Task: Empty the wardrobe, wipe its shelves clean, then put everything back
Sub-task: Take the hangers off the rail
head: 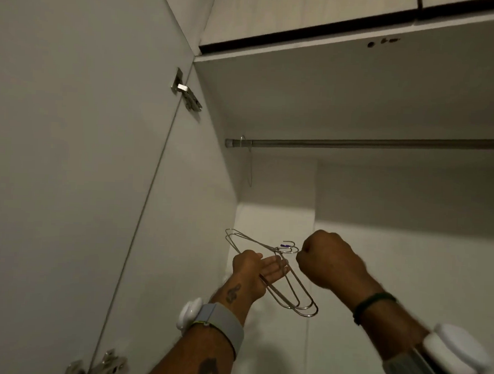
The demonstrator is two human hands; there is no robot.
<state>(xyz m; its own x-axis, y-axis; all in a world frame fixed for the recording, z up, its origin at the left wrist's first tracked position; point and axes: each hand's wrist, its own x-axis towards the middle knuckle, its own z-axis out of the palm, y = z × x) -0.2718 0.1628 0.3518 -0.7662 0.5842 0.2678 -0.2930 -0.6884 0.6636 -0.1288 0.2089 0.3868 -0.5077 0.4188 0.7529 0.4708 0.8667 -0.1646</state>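
1. The left band point(224, 325) is grey with a yellow-green edge strip.
2. The left device point(189, 312) on it is white and rounded.
3. A small tattoo point(233, 292) sits just nearer than the left hand point(257, 269), and a large tattoo point(207, 370) nearer still.
4. A thin dark bracelet point(374, 305) sits behind the right hand point(330, 260).
5. The grey right band point(413, 373) carries a white rounded right device point(457, 355).

Both arms reach up from the bottom of the frame toward centre. Left hand point(254, 270), lower centre: holds wire hangers point(299, 294), fingers point(276, 266) nearly straight, pointing right. Left forearm point(202, 353) tattooed, with a grey wristband point(227, 326) carrying a white device. Right hand point(329, 261), centre right: a fist with its back to the camera, thumb side touching the hanger hooks; any pinch is hidden. Right wrist has a dark band point(372, 305); right arm blurred.
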